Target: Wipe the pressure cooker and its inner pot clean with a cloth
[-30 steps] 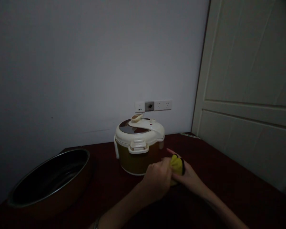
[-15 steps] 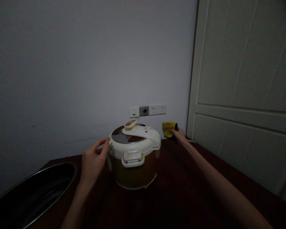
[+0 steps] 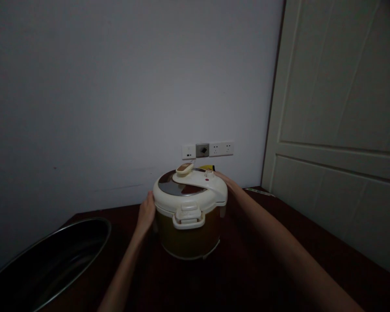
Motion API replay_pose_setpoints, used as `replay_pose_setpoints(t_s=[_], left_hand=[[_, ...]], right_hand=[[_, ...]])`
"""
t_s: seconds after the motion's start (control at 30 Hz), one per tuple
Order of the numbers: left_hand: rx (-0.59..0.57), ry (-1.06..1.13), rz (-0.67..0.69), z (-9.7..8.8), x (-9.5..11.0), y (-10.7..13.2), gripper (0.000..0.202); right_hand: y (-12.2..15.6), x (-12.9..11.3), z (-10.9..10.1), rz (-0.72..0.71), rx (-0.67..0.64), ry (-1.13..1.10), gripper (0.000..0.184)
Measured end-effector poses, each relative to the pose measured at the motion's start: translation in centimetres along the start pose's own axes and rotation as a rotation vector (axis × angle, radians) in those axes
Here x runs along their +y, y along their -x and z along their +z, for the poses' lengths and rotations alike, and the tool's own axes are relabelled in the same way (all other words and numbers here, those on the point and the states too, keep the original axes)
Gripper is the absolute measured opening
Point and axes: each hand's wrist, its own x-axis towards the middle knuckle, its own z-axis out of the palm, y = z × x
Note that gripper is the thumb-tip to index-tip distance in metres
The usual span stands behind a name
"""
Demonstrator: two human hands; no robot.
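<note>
A cream and brown rice cooker [image 3: 188, 210] stands upright on a dark red table [image 3: 247, 268]. My left hand [image 3: 146, 214] rests against the cooker's left side just under the lid rim, its fingers curled round the side and partly hidden. My right hand [image 3: 225, 180] reaches behind the lid on the right. Most of it is hidden by the cooker. A strip of the yellow cloth [image 3: 208, 167] shows just above the lid's back edge, by the right hand's fingers.
A large dark metal basin [image 3: 48, 264] lies at the table's left. A white wall with a socket strip [image 3: 208, 149] runs behind the cooker. A pale door [image 3: 341, 130] stands at the right.
My left hand has closed in onto the cooker's left side. My right hand has carried the yellow cloth from the cooker's right to behind its lid.
</note>
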Motion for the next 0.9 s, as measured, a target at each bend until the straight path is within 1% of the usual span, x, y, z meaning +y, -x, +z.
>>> replay_pose_setpoints(t_s=[0.07, 0.13, 0.23, 0.33, 0.47, 0.57, 0.73, 0.9], left_hand=[[0.003, -0.021, -0.043, 0.2, 0.4, 0.3, 0.05], [0.002, -0.042, -0.058, 0.3, 0.5, 0.4, 0.052], [0.011, -0.089, -0.058, 0.3, 0.4, 0.3, 0.051], [0.024, -0.107, -0.055, 0.4, 0.4, 0.2, 0.052], [0.035, -0.121, -0.034, 0.5, 0.5, 0.2, 0.051], [0.032, -0.141, -0.049, 0.5, 0.6, 0.1, 0.049], [0.034, -0.128, -0.038, 0.5, 0.6, 0.2, 0.055], [0.032, -0.151, -0.05, 0.4, 1.1, 0.5, 0.053]], right_hand=[[1.2, -0.3, -0.7, 0.08, -0.048, -0.056, 0.038], [2.7, -0.6, -1.5, 0.117, -0.049, -0.119, 0.033], [5.1, -0.9, -2.1, 0.108, 0.032, -0.195, 0.029], [7.2, -0.8, -1.6, 0.064, 0.157, -0.24, 0.03], [9.5, 0.1, -0.1, -0.014, 0.335, -0.247, 0.038], [11.5, 0.7, 1.0, -0.061, 0.429, -0.216, 0.045], [15.8, 0.8, 3.8, -0.18, 0.529, -0.074, 0.052], [19.3, 1.1, 7.4, -0.198, 0.592, 0.015, 0.06]])
